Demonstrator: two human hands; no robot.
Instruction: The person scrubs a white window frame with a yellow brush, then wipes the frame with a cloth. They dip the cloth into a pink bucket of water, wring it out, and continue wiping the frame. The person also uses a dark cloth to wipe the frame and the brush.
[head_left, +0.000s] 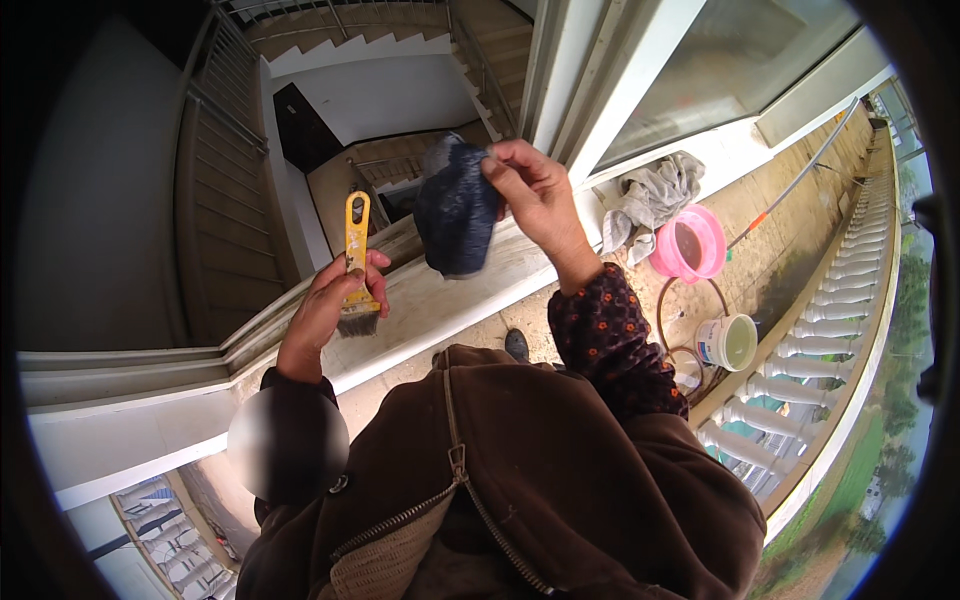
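My left hand (322, 307) holds a paintbrush (357, 232) with a worn yellow handle, its dark bristles pointing down towards me. Pinched between the thumb and fingers of my right hand (536, 199) is a dark blue cloth (454, 210), hanging by its upper right edge. The cloth has a paler grey patch at the top. Both hands are raised over the white window sill (450, 304), and the brush and cloth are apart from each other.
A grey rag (660, 187) lies on the sill's right part. Below it stand a pink bucket (690, 244) of murky liquid and a white bucket (727, 343), with a hose (660, 315) beside them. A balustrade (810, 349) edges the balcony. Beyond the open window is a stairwell (375, 97).
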